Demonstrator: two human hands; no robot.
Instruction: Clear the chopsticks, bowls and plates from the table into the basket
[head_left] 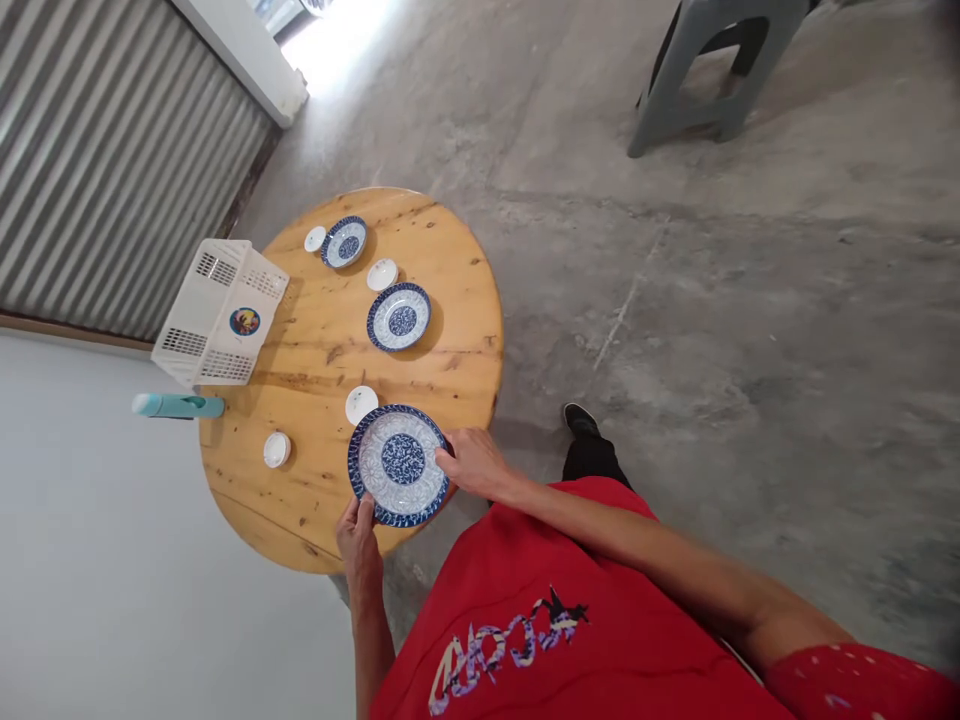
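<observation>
A blue-and-white patterned plate [403, 459] is held by its rim over the near edge of a round wooden table [315, 330]. My left hand [360, 530] grips the rim at lower left, thumb on top. My right hand [476, 462] is closed on the right side of the rim, thumb also on top. Whether the plate touches the table, I cannot tell. Just beyond it sits a small white bowl [361, 404]. Another patterned plate [399, 317] lies farther off beside a white bowl [382, 274]. A third plate [344, 242] is near the far edge, next to a small white bowl [315, 239].
White bowls [277, 449], seemingly stacked, stand left of the held plate. A white plastic basket [247, 322] and a light-blue bottle [180, 405] are at the table's left edge, near the wall [90, 520]. A grey plastic stool [705, 75] stands on the concrete floor.
</observation>
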